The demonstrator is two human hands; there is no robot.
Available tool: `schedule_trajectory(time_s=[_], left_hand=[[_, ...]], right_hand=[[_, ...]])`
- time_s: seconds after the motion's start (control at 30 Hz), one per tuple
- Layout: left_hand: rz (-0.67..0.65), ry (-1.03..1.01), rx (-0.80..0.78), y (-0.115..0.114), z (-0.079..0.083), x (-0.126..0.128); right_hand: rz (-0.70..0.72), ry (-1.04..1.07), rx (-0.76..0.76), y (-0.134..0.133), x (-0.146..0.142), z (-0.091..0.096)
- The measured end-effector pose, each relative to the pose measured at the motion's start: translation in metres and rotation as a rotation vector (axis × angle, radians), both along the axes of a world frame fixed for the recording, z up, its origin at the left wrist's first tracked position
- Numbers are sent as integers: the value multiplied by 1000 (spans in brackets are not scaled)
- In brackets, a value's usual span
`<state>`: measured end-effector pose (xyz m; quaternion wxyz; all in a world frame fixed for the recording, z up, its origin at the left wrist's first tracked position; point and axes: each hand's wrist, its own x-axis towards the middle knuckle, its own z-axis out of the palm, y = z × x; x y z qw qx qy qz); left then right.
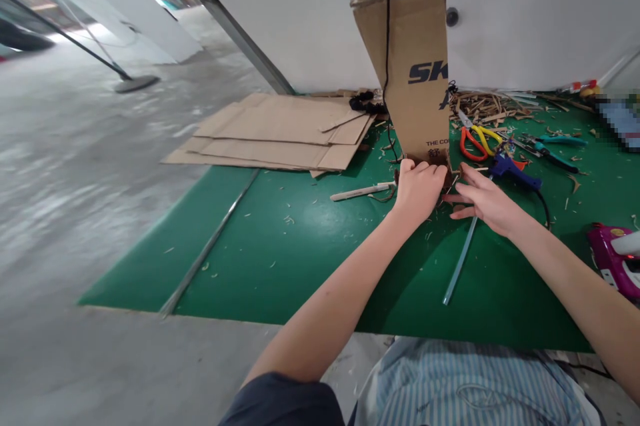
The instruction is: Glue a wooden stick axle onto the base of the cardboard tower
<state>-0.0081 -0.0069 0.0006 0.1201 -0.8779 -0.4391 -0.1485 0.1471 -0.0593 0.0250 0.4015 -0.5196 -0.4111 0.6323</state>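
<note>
The left hand [419,189] curled at the foot of a tall, brown cardboard structure [419,86], whether pinching I couldn't tell; the right hand [484,205] spread its fingers just beside

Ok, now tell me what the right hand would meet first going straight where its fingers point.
Most likely the lower end of the cardboard structure, with the left hand just beyond; depth around the right hand's fingers is hard to judge.
</note>
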Motion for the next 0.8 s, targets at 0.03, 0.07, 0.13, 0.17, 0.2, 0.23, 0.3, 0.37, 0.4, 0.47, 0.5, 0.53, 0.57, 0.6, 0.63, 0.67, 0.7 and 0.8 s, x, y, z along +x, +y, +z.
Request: schedule_trajectory(time_s=[0.03,0.07,0.13,0.17,0.2,0.23,0.3,0.37,0.4,0.47,0.5,0.53,0.57,0.6,0.63,0.67,0.7,0.8], left_hand=[[-3,2,-9,1,0,0],[-4,6,-17,1,1,0],[4,21,-30,2,3,1],[13,31,-36,1,4,1],[22,41,-42,1,6,2],[29,51,-46,0,8,3],[37,66,-47,-2,10,5],[41,73,-37,-2,11,6],[43,73,-29,-2,12,6],[47,69,-17,-2,11,5],[49,64,-15,-1,11,5],[52,58,-17,0,11,5],[54,49,-23,0,11,4],[55,39,-33,1,11,4],[54,26,-43,1,11,4],[52,13,-53,1,11,3],[48,1,-61,1,12,3],[38,-13,-62,0,13,3]], right_hand=[[20,-11,4,-2,0,-1],[40,-27,7,-3,-1,-2],[83,-75,15,-3,-1,-4],[98,-107,19,-3,-1,-5],[110,-141,21,-3,0,-6],[118,-177,22,-2,0,-7],[118,-231,21,-1,0,-8],[102,-239,14,0,1,-6],[89,-232,8,1,0,-4],[65,-216,-5,3,-1,0],[58,-215,-10,4,-1,2],[53,-219,-11,5,-2,3],[50,-224,-11,6,-3,5],[49,-226,-12,7,-4,6],[49,-229,-16,8,-6,6],[47,-234,-21,9,-7,7],[45,-242,-26,10,-7,8],[63,-239,-42,12,-8,14]])
